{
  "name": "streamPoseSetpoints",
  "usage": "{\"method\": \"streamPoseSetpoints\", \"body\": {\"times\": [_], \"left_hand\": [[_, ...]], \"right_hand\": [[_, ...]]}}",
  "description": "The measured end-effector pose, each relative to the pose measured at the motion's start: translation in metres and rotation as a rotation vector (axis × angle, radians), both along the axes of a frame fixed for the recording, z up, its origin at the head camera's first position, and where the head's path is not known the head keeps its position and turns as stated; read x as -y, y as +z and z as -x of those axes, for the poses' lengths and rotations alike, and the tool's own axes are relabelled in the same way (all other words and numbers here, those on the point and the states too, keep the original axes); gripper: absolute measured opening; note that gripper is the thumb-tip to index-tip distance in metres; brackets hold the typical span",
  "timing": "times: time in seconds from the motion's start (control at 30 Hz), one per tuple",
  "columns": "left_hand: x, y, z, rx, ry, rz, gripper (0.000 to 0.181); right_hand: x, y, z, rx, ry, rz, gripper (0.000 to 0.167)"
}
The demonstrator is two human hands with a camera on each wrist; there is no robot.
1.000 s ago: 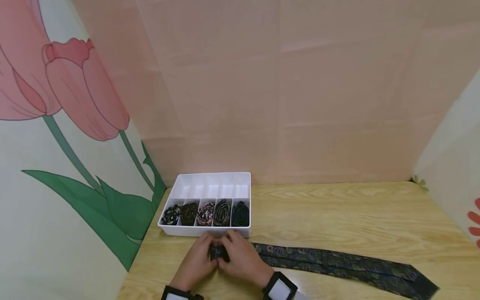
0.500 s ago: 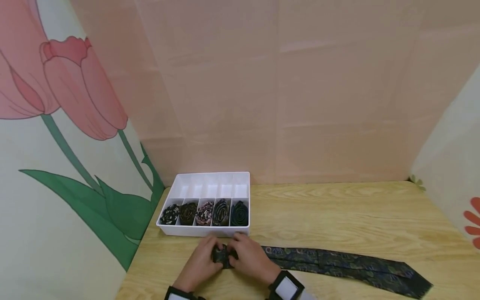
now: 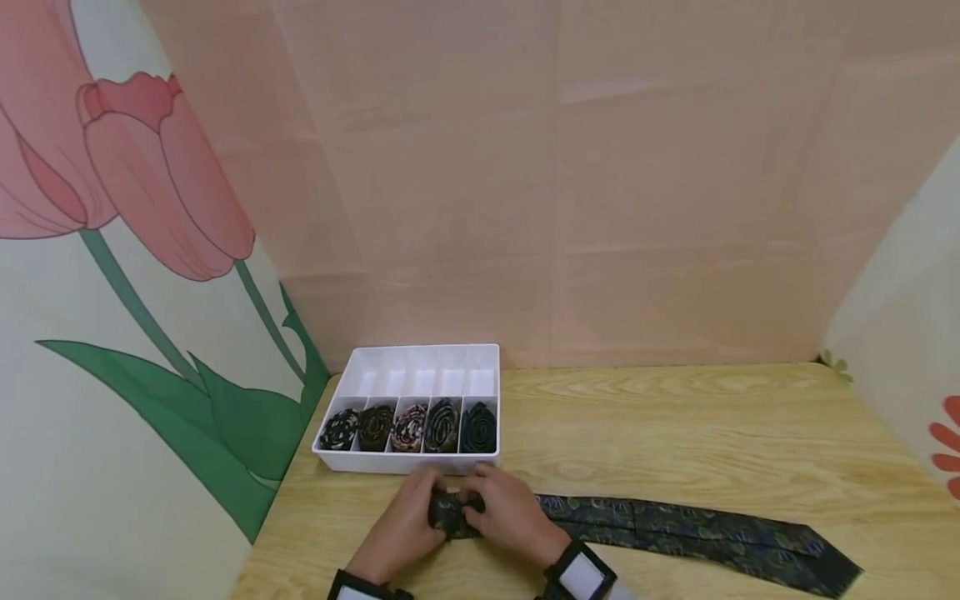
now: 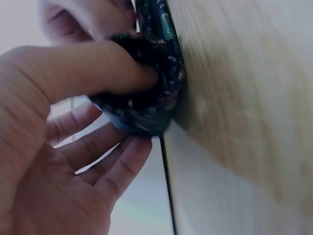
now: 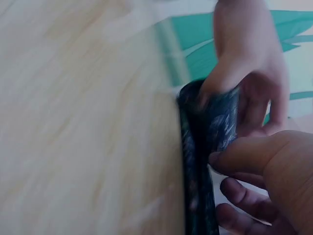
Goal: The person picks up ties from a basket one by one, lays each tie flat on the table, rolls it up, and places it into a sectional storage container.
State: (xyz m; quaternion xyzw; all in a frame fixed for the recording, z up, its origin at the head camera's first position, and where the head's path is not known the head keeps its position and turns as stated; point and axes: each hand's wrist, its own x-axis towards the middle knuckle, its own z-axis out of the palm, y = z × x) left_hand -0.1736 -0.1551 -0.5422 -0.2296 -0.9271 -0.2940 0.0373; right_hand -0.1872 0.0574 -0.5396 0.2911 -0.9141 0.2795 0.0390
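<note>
A dark patterned necktie (image 3: 705, 531) lies along the table, its pointed wide end to the right and its left part wound into a roll (image 3: 447, 515). My left hand (image 3: 401, 518) grips the roll; in the left wrist view the thumb reaches inside the coil (image 4: 146, 120) while the fingers lie against its outside. My right hand (image 3: 512, 515) pinches the necktie at the roll's right side. Seen from the right wrist, that thumb (image 5: 244, 154) touches the edge of the coil (image 5: 222, 120), with the flat strip (image 5: 198, 205) running below it.
Just beyond my hands stands a white divided tray (image 3: 408, 462). Its front row holds several rolled neckties, among them a pink-and-black one (image 3: 409, 428) and a dark green one (image 3: 478, 428); the back row has bare compartments. The wooden table (image 3: 675, 433) meets a wall behind.
Both hands have shifted slightly right along the necktie with the roll, covering a little more of the flat strip. The tray and its rolled neckties have stayed put.
</note>
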Motion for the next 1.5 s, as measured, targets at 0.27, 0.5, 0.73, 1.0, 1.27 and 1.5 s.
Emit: {"method": "streamPoseSetpoints", "body": {"times": [0.27, 0.5, 0.73, 1.0, 1.27, 1.5], "left_hand": [[0.003, -0.003, -0.003, -0.018, 0.016, -0.027, 0.051], [0.003, -0.003, -0.004, -0.001, -0.007, -0.048, 0.053], [0.001, -0.005, -0.003, 0.076, -0.024, -0.116, 0.052], [-0.006, 0.004, -0.007, -0.119, -0.023, 0.028, 0.053], [-0.008, -0.003, -0.008, 0.010, -0.046, -0.062, 0.055], [-0.011, 0.003, -0.007, -0.024, -0.059, 0.034, 0.047]], "right_hand": [[-0.002, 0.005, -0.002, 0.060, 0.062, -0.013, 0.047], [-0.001, 0.005, 0.003, 0.014, 0.051, -0.043, 0.039], [-0.005, 0.008, 0.000, -0.008, 0.030, -0.097, 0.043], [-0.005, 0.012, -0.006, 0.072, 0.038, -0.066, 0.047], [-0.014, 0.005, -0.004, 0.079, -0.011, -0.087, 0.034], [-0.011, 0.012, -0.010, 0.086, 0.029, -0.079, 0.057]]}}
